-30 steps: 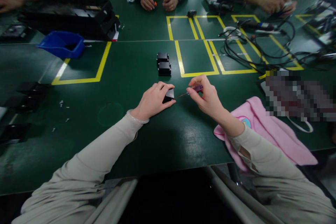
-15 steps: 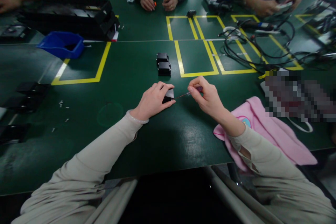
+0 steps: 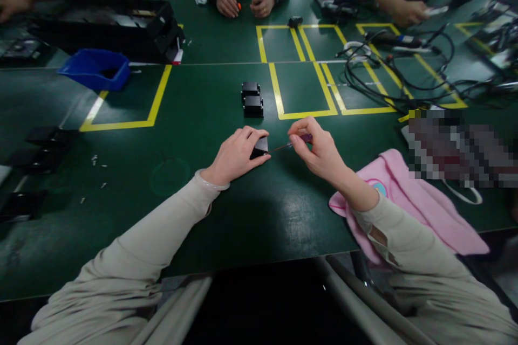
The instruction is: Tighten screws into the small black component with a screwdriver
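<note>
My left hand rests on the green table and grips a small black block, holding it down. My right hand pinches a thin screwdriver with a purple handle; its metal tip points left and meets the right side of the block. Two more small black blocks sit side by side further back on the table, apart from both hands.
A pink cloth lies at my right forearm. A blue bin and a black tray stand back left; tangled cables back right. Yellow tape outlines mark the table. Other people's hands work along the far edge. Small screws lie left.
My right hand's fingers have shifted slightly on the screwdriver handle, covering more of it. The left hand and block have stayed put. A person at back right has moved their hands.
</note>
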A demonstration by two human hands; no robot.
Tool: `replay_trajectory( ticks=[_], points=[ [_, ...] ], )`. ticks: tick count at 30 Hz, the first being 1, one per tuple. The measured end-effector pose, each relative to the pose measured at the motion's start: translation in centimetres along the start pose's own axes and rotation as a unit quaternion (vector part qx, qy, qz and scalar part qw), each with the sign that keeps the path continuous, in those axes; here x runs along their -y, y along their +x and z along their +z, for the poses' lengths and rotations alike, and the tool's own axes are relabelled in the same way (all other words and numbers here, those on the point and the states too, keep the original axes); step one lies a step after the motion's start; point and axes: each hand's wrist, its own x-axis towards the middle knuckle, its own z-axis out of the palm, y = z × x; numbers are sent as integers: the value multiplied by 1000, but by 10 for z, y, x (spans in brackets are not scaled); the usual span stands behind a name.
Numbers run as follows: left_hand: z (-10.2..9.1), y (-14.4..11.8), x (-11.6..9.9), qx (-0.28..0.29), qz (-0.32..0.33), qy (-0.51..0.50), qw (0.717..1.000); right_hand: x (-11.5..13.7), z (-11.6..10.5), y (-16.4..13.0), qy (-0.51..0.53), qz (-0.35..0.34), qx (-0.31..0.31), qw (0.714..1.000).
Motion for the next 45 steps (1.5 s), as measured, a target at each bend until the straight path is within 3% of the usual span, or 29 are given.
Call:
replay_trajectory(
  ticks=[12, 20, 27, 33, 37, 42, 45],
  points=[
    [13, 4, 12, -10, 4, -79, 997, 9, -5, 4, -47, -3, 35, 998],
    [13, 7, 18, 18, -9, -123, 992, 24, -1, 24, -108, 19, 84, 990],
    [9, 6, 18, 12, -22, -90, 996, 42, 3, 48, -200, 17, 143, 969],
    [11, 14, 25, 31, 18, -186, 982, 57, 11, 60, -290, 21, 185, 939],
    [5, 16, 26, 36, 28, -206, 977, 57, 15, 68, -283, 25, 172, 943],
    [-12, 3, 23, -36, -20, -128, 991, 51, 16, 73, -245, 23, 156, 956],
    [-15, -4, 20, -9, -45, -147, 988, 50, 16, 73, -237, 27, 155, 959]
  ],
)
